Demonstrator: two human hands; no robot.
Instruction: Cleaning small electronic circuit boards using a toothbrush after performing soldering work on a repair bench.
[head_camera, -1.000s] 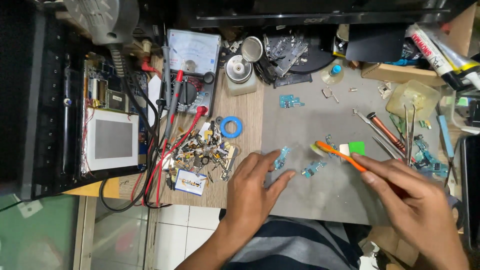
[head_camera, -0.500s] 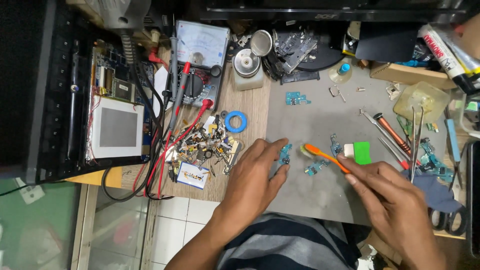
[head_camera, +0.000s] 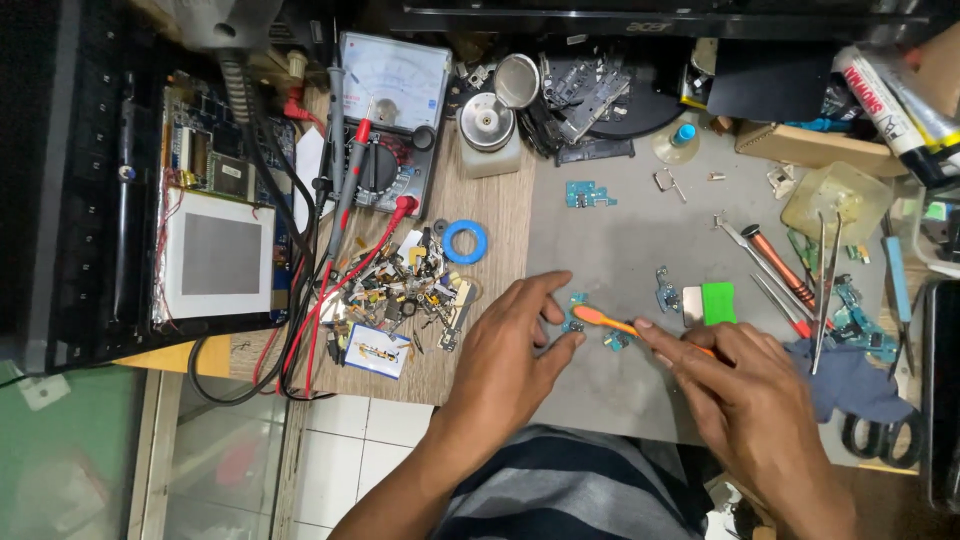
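Two hands over grey mat. Left hand fingers spread, tips pinning small blue board. Right hand pinching orange brush, head on board. Brushing appears underway; more small boards just beyond right hand, untouched.

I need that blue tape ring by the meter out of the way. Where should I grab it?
Pinch the blue ring across its band from above, one finger in the open centre and one on the outer edge. It lies flat on the wooden bench, and the parts pile crowds its left, so come from above or the right.
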